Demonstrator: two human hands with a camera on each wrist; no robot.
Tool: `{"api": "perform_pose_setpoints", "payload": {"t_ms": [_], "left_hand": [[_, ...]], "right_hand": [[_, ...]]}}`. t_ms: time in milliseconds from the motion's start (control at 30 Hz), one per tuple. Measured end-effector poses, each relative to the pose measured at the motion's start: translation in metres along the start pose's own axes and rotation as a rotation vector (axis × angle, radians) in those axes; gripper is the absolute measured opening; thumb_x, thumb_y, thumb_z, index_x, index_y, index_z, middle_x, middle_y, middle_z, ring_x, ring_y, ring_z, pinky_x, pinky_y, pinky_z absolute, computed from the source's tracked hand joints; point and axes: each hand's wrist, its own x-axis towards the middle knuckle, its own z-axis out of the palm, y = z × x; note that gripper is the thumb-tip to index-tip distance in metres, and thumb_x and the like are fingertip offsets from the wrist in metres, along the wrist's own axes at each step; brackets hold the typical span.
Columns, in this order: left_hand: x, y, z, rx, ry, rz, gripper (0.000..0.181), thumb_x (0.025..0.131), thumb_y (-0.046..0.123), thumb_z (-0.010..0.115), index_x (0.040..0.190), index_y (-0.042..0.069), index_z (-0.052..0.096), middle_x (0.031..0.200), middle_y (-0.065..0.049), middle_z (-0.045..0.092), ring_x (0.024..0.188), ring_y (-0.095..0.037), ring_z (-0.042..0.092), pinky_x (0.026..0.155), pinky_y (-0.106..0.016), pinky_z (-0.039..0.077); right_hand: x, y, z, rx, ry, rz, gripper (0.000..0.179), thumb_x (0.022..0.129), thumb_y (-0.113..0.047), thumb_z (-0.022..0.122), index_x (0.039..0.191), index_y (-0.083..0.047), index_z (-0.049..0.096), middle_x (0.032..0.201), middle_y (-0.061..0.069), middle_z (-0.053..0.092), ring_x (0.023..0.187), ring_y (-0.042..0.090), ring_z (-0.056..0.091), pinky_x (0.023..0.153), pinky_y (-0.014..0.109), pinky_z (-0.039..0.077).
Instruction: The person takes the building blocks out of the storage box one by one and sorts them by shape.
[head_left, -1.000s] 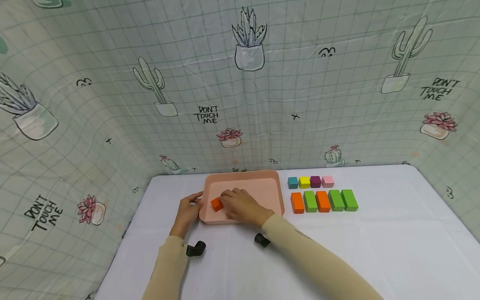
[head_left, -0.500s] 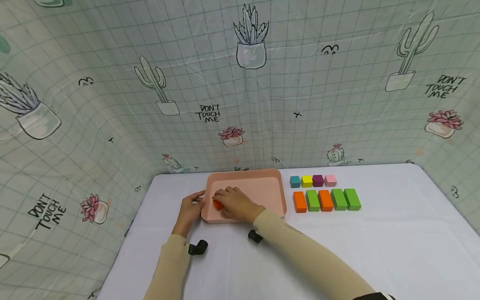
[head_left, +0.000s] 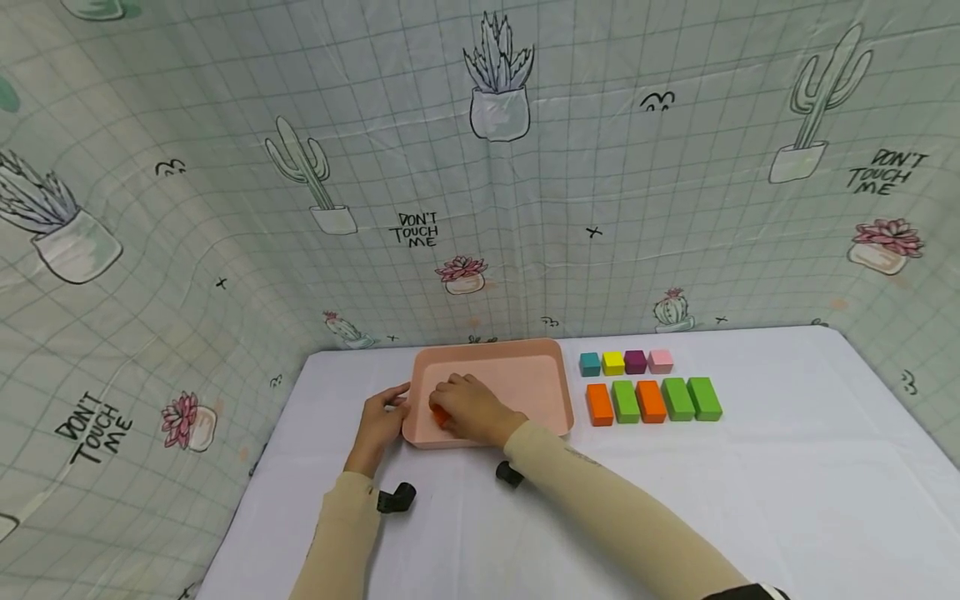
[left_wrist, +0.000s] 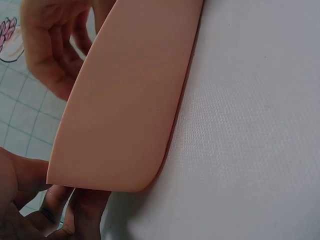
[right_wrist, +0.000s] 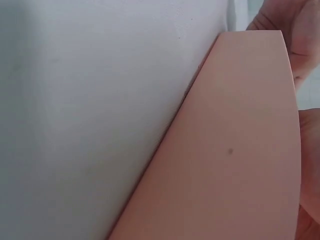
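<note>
The pink tray (head_left: 528, 383) lies near the back of the white table. My left hand (head_left: 380, 423) holds the tray's left edge; in the left wrist view its thumb meets the rim, and fingers (left_wrist: 87, 212) lie against the outer side. Inside the tray, toward its left, my right hand (head_left: 474, 410) grips an orange block (head_left: 439, 416), mostly covered by the fingers. The tray wall hides that block in both wrist views. Beyond the wall, the left wrist view shows curled fingers of the right hand (left_wrist: 55, 47).
Right of the tray sit small teal (head_left: 590, 364), yellow (head_left: 613, 363), purple (head_left: 636, 362) and pink (head_left: 661, 361) cubes. Before them stands a row of longer orange (head_left: 599, 404) and green (head_left: 626, 402) blocks. A patterned cloth (head_left: 525, 192) rises behind the table.
The right hand has shifted slightly left and closed over the orange block, which shows less now than a second ago. The left hand stays at the tray's edge.
</note>
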Motion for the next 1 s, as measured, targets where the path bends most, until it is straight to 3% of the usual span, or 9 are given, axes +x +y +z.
{"api": "perform_pose_setpoints", "payload": {"t_ms": [467, 800, 1000], "left_hand": [[-0.003, 0.0, -0.001, -0.024, -0.016, -0.001, 0.042, 0.102, -0.002, 0.056, 0.143, -0.005, 0.062, 0.117, -0.024, 0.06, 0.076, -0.014, 0.052, 0.065, -0.023, 0.045], [-0.005, 0.001, -0.002, -0.026, -0.024, -0.002, 0.042, 0.103, -0.001, 0.054, 0.144, -0.004, 0.062, 0.119, -0.025, 0.061, 0.08, -0.015, 0.054, 0.066, -0.024, 0.046], [-0.002, -0.001, 0.0, -0.025, -0.022, 0.002, 0.042, 0.102, -0.002, 0.054, 0.143, -0.005, 0.062, 0.115, -0.023, 0.06, 0.079, -0.014, 0.053, 0.065, -0.023, 0.046]], "right_hand": [[-0.046, 0.021, -0.029, 0.125, 0.096, 0.105, 0.025, 0.094, -0.015, 0.08, 0.118, -0.01, 0.076, 0.116, 0.003, 0.073, 0.112, 0.025, 0.06, 0.102, 0.042, 0.048], [-0.1, 0.05, -0.059, 0.117, 0.262, 0.159, 0.03, 0.087, -0.011, 0.088, 0.115, -0.009, 0.076, 0.113, 0.001, 0.075, 0.11, 0.026, 0.062, 0.098, 0.045, 0.054], [-0.133, 0.068, -0.071, 0.083, 0.321, 0.198, 0.035, 0.082, -0.006, 0.091, 0.113, -0.008, 0.076, 0.111, 0.003, 0.075, 0.104, 0.027, 0.062, 0.093, 0.046, 0.055]]}}
